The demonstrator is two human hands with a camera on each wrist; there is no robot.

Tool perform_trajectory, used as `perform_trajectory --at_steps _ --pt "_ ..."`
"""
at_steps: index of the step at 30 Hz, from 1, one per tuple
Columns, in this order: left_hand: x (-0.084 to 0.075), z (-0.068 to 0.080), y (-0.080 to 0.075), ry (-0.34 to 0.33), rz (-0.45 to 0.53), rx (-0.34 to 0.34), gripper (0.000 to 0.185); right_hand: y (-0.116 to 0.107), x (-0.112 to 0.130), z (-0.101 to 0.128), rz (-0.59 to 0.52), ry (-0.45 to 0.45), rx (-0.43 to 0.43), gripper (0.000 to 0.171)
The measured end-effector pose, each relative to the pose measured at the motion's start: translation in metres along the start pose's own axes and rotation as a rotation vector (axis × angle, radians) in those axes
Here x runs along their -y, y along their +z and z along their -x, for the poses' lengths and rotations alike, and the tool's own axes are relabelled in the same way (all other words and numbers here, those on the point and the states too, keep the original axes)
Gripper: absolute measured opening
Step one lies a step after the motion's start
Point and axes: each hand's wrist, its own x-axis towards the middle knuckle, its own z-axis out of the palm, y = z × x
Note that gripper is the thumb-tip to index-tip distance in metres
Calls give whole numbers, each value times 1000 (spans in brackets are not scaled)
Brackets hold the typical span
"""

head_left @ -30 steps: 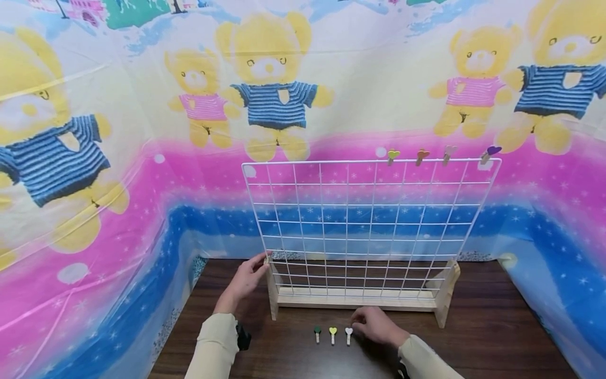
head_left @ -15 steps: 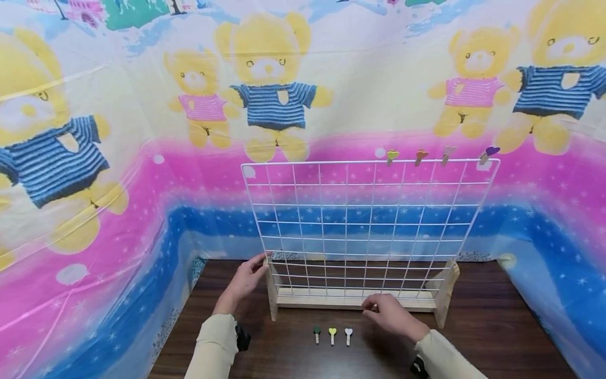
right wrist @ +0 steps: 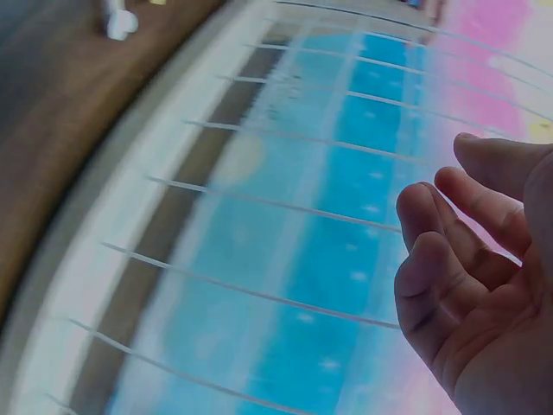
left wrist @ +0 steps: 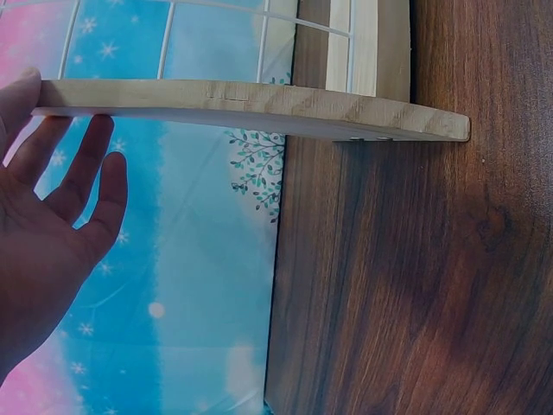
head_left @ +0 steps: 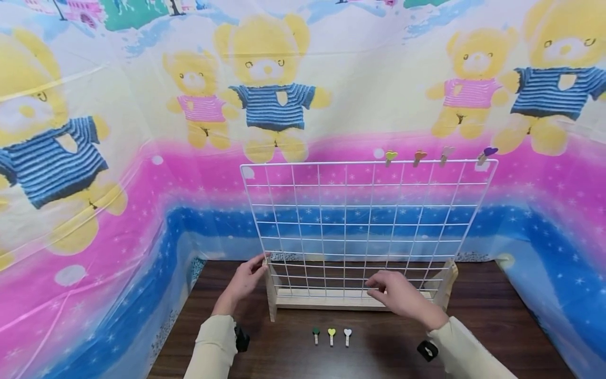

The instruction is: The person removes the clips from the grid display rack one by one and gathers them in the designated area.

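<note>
A white wire grid rack (head_left: pixel 345 224) stands upright in a wooden base (head_left: pixel 326 301). My left hand (head_left: pixel 244 279) pinches the rack's left wooden side support (left wrist: pixel 251 102), thumb on one side and fingertips on the other in the left wrist view. My right hand (head_left: pixel 400 295) is raised before the grid's lower right part, fingers bent and thumb near the index finger. I cannot tell whether a small thing is between those fingertips. Below the base lie three heart-topped clothespins: a dark green clothespin (head_left: pixel 315 336), a yellow clothespin (head_left: pixel 332 337) and a white clothespin (head_left: pixel 347 337).
Along the grid's top bar sit a yellow-green clothespin (head_left: pixel 390 158), an orange clothespin (head_left: pixel 418 158), a pale pink clothespin (head_left: pixel 446 156) and a purple clothespin (head_left: pixel 487 155). A bear-printed cloth (head_left: pixel 369 100) hangs behind the dark wooden table (head_left: pixel 279 358).
My right hand has risen from beside the white clothespin, moving up and right to in front of the grid. My left hand stays on the side support, and the three clothespins lie unmoved.
</note>
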Motion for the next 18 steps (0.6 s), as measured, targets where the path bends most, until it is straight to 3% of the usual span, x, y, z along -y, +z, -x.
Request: perform_trajectory --at_steps 9,18 --pt "-1 0 0 2 1 3 40 -53 27 -9 23 -39 -72 14" --pt "-3 1 -1 -11 -3 2 40 -97 46 -19 54 -91 -263 21"
